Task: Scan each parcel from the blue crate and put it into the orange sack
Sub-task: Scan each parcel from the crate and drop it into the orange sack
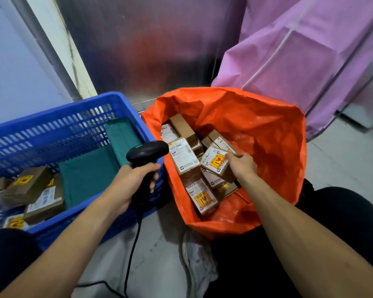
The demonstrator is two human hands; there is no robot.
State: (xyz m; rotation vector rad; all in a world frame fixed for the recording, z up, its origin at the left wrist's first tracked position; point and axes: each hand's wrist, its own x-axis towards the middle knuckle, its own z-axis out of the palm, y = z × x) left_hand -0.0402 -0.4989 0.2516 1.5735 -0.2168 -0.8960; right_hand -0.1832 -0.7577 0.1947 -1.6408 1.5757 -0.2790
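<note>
The right hand [243, 165] grips a small cardboard parcel [215, 161] by one end inside the orange sack [267, 130]; it looks light, stiff and easy to pinch. The left hand [136, 179] holds the scanner [146, 151].

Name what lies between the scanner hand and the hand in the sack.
Head view: the orange sack's left wall and a white-labelled parcel lie between the left hand, gripping the barcode scanner, and the right hand.
</note>
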